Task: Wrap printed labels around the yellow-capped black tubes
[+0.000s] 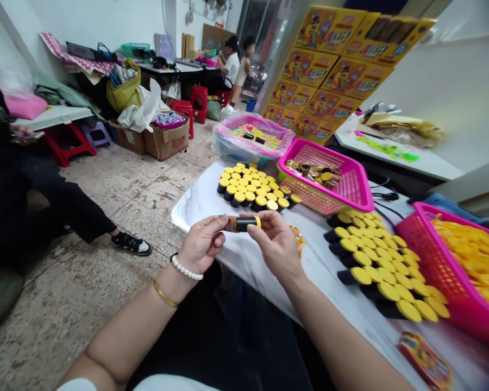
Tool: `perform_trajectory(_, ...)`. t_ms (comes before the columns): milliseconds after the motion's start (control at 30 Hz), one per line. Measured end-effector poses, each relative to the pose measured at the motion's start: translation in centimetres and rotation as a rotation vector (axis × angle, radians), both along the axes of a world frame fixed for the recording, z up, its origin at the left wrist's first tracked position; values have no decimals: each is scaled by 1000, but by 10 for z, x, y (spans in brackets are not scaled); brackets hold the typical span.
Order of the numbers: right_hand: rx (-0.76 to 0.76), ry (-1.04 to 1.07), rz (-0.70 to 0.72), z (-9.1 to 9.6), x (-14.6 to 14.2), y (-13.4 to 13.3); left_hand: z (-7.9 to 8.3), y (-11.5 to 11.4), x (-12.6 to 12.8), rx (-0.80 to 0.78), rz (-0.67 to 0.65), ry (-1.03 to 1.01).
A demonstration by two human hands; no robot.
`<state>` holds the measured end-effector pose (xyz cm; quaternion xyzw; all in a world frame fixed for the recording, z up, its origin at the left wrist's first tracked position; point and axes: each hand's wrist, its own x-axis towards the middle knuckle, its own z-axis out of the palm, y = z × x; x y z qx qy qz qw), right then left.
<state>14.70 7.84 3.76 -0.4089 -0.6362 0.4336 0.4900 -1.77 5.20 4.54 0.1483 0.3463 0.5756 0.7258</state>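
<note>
Head view: black tube [242, 224] between left hand [201, 243] and right hand [274, 243]

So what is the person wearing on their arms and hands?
Both forearms are bare: no sleeves or gloves. The left hand has a white pearl bracelet at its wrist and a thin gold bangle just behind it. The right hand wears nothing that shows. A bit of white cloth at the bottom edge may be a short sleeve.
</note>
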Motion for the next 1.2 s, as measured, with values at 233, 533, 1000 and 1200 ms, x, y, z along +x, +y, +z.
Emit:
perform_trajectory(233,68,-108,-11,4,-1,-7,-4,-2,2,12,39,99)
perform_trajectory(533,34,63,130,3,1,-3,-11,-4,-15,261,61,432)
perform_trajectory(1000,590,-423,-27,7,10,4,-11,30,-17,334,-352,432)
perform_trajectory(1200,156,-181,-22,-7,9,8,-16,37,-13,490,-232,594)
